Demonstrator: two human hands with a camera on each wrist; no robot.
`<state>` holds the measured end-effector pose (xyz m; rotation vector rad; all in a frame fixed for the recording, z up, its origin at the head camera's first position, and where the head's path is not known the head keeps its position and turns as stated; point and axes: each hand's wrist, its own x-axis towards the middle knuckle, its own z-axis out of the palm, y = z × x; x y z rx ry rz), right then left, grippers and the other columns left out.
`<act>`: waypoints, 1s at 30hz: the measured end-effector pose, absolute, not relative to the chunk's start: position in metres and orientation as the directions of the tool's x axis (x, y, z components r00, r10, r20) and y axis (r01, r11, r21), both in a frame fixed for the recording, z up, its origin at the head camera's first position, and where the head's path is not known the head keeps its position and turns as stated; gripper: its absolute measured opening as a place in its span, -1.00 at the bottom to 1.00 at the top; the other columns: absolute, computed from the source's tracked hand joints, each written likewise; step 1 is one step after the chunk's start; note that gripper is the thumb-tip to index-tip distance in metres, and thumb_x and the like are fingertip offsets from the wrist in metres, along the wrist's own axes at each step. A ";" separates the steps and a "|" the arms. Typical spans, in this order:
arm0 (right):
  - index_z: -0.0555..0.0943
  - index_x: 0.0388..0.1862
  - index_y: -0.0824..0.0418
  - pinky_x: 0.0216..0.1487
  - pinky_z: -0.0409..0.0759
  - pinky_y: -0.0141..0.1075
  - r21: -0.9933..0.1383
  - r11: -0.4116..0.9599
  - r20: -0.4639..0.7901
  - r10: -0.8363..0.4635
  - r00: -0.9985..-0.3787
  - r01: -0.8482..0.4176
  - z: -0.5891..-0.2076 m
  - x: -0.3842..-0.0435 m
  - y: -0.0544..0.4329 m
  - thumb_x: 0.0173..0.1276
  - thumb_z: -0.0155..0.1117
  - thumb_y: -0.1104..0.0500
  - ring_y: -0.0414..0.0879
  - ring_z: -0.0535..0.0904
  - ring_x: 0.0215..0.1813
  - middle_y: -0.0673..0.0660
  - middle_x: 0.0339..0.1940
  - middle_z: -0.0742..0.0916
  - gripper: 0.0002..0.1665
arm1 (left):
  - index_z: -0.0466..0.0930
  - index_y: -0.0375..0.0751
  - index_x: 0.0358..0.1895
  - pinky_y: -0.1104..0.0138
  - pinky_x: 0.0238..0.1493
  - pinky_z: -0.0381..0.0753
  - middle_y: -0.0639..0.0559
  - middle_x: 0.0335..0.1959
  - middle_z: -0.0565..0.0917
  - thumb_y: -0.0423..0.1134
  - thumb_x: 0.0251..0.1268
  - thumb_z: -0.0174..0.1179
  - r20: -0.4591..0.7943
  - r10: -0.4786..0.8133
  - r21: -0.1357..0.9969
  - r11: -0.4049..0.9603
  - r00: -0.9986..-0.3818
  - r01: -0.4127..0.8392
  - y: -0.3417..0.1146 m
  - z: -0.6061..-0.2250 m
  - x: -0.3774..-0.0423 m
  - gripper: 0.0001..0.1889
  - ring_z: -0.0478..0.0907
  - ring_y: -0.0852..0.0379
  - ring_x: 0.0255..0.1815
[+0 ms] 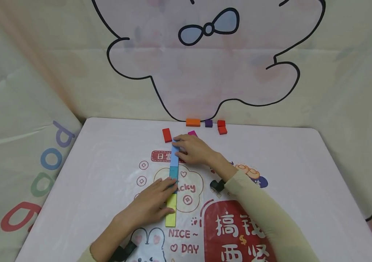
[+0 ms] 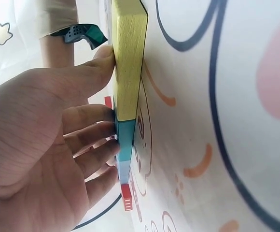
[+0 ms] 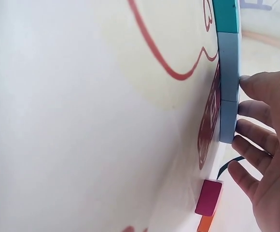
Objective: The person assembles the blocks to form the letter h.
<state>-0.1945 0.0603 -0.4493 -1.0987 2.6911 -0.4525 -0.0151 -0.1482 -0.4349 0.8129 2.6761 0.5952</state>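
A straight row of wooden blocks runs away from me on the table: a yellow block (image 1: 170,221) at the near end, then a darker blue one mostly under fingers, a teal block (image 1: 174,171) and light blue blocks (image 1: 174,159). My left hand (image 1: 150,202) rests over the near part, its thumb on the yellow block (image 2: 129,72) and fingertips along the blue and teal ones. At the far end my right hand (image 1: 194,150) touches the light blue blocks (image 3: 229,67) with thumb and fingertips, fingers extended.
Left of the row's far end lies a red block (image 1: 167,135); a magenta block (image 1: 192,133) sits behind my right hand. Along the back edge are an orange block (image 1: 193,122), a purple block (image 1: 208,123) and two red blocks (image 1: 222,130). A printed cloth wall (image 1: 238,72) rises behind.
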 end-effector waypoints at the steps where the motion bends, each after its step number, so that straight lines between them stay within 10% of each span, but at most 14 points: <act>1: 0.54 0.52 0.03 0.68 0.39 0.01 -0.351 0.678 -0.068 -0.706 -0.705 -0.646 -0.450 -0.194 0.060 0.57 0.29 -0.10 0.01 0.41 0.65 0.04 0.60 0.54 -0.38 | 0.43 -0.21 0.55 -0.01 0.76 0.16 -0.08 0.65 0.39 0.07 0.36 0.43 -0.145 0.580 0.460 0.757 -0.802 0.464 -0.148 -0.435 -0.015 -0.21 0.24 -0.07 0.73; 30: 0.57 0.50 0.08 0.64 0.45 0.02 -0.311 0.712 -0.056 -0.675 -0.735 -0.630 -0.447 -0.186 0.055 0.55 0.30 -0.11 0.03 0.47 0.61 0.08 0.55 0.59 -0.37 | 0.52 -0.17 0.48 -0.09 0.77 0.14 -0.08 0.57 0.49 0.16 0.27 0.47 -0.095 0.594 0.392 0.760 -0.799 0.518 -0.148 -0.435 -0.020 -0.21 0.31 -0.10 0.68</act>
